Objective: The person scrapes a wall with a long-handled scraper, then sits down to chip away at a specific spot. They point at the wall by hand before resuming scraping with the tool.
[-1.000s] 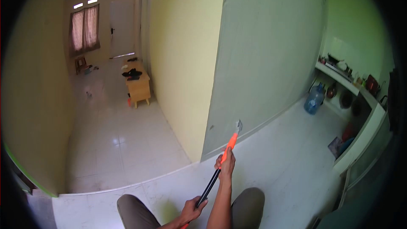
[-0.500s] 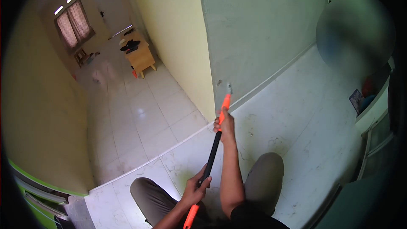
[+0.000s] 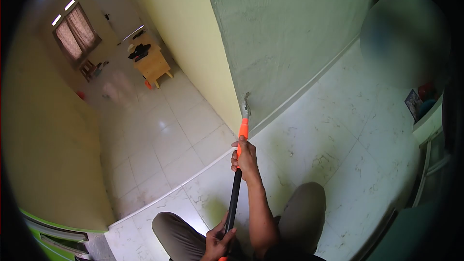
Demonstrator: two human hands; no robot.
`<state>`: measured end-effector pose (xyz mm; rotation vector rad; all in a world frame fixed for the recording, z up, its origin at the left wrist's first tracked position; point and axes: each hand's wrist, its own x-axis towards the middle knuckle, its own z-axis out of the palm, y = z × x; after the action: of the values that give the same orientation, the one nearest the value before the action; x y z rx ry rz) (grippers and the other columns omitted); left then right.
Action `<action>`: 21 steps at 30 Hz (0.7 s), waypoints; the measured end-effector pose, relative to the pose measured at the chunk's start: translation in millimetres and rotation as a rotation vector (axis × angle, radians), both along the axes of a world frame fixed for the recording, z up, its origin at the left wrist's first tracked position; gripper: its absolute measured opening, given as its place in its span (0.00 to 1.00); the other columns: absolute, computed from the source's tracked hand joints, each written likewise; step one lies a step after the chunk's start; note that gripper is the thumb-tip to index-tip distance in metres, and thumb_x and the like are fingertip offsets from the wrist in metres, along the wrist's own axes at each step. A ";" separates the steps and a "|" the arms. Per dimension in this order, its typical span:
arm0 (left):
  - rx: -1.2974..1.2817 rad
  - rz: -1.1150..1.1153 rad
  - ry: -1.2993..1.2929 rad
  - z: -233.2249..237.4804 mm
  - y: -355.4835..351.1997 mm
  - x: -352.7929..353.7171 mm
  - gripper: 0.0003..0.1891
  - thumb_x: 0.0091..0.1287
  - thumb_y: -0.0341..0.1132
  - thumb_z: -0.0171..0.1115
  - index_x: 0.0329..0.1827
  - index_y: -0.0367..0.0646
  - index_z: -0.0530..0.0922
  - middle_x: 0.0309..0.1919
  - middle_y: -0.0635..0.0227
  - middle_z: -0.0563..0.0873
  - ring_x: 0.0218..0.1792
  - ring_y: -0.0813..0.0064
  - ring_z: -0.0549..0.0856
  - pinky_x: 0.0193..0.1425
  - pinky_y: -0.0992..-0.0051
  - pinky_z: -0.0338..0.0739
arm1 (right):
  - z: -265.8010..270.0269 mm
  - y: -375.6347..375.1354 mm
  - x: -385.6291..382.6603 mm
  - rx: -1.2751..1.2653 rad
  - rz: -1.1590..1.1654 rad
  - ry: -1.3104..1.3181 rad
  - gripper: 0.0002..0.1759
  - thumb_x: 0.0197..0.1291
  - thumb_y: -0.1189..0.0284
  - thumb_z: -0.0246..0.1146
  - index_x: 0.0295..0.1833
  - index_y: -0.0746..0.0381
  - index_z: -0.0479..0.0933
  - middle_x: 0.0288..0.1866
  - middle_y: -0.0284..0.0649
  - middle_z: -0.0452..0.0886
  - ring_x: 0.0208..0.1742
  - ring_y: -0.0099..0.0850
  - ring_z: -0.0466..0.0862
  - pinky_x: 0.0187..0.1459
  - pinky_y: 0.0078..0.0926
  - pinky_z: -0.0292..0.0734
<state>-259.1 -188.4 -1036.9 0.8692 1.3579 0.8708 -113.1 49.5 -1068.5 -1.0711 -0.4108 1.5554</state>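
Observation:
A long-handled scraper [image 3: 233, 198] with a black shaft, orange grips and a small grey metal head slants up in front of me. Its head [image 3: 246, 108] meets the grey-green wall [image 3: 290, 34] low by the corner, at a dark, rough patch [image 3: 247, 96]. My right hand [image 3: 246, 158] is wrapped round the upper orange grip. Lower down, my left hand [image 3: 220, 241] closes on the black shaft, just above the orange butt end, which is mostly out of view.
My bent knees [image 3: 179, 237] flank the shaft. A cream wall [image 3: 193, 29] meets the grey-green one at the corner. A raised tile edge [image 3: 174, 182] crosses the floor. Further back stands a wooden table [image 3: 153, 65] with dark items on it. A blurred round patch hides the right.
The scraper's head has moved left along the wall onto the dark patch near the corner, and both hands have drawn lower in view with it. The view has shifted slightly.

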 end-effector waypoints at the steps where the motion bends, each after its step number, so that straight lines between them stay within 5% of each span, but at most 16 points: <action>1: 0.034 0.005 0.010 -6.9 3.1 -0.1 0.05 0.76 0.32 0.67 0.47 0.40 0.84 0.21 0.77 0.77 0.17 0.83 0.72 0.21 0.77 0.64 | -6.1 4.7 2.8 0.011 -0.002 0.011 0.30 0.80 0.43 0.52 0.49 0.64 0.71 0.22 0.31 0.66 0.15 0.21 0.65 0.16 0.25 0.63; 6: 0.267 0.067 0.080 -25.0 -0.8 6.4 0.06 0.74 0.31 0.69 0.47 0.37 0.84 0.21 0.77 0.78 0.18 0.85 0.72 0.22 0.78 0.64 | -10.2 5.0 2.0 -0.009 0.020 0.008 0.29 0.80 0.43 0.51 0.48 0.63 0.69 0.20 0.32 0.66 0.15 0.22 0.65 0.16 0.27 0.63; 9: 0.072 0.052 0.049 8.4 7.0 3.3 0.06 0.74 0.29 0.70 0.46 0.36 0.84 0.22 0.77 0.79 0.20 0.85 0.72 0.23 0.78 0.65 | -12.4 6.2 -1.3 -0.002 0.058 -0.016 0.33 0.80 0.42 0.50 0.47 0.65 0.70 0.19 0.33 0.67 0.13 0.24 0.68 0.15 0.29 0.68; 17: 0.219 0.044 0.141 -51.4 -4.0 9.4 0.06 0.75 0.31 0.68 0.48 0.38 0.83 0.22 0.77 0.78 0.22 0.87 0.72 0.26 0.79 0.64 | 0.1 11.3 16.8 -0.006 0.031 -0.059 0.28 0.82 0.48 0.50 0.47 0.65 0.70 0.18 0.33 0.66 0.13 0.24 0.67 0.16 0.28 0.69; 21: -0.103 0.046 0.137 1.3 10.1 4.3 0.11 0.75 0.29 0.67 0.56 0.38 0.84 0.26 0.80 0.79 0.27 0.86 0.73 0.29 0.80 0.66 | 8.3 11.1 3.6 -0.018 0.048 -0.176 0.27 0.83 0.50 0.49 0.45 0.66 0.69 0.17 0.34 0.66 0.11 0.26 0.70 0.13 0.30 0.68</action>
<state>-254.8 -178.2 -1035.6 0.8326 1.5332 0.7802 -109.5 60.6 -1060.2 -1.2247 -0.5466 1.5147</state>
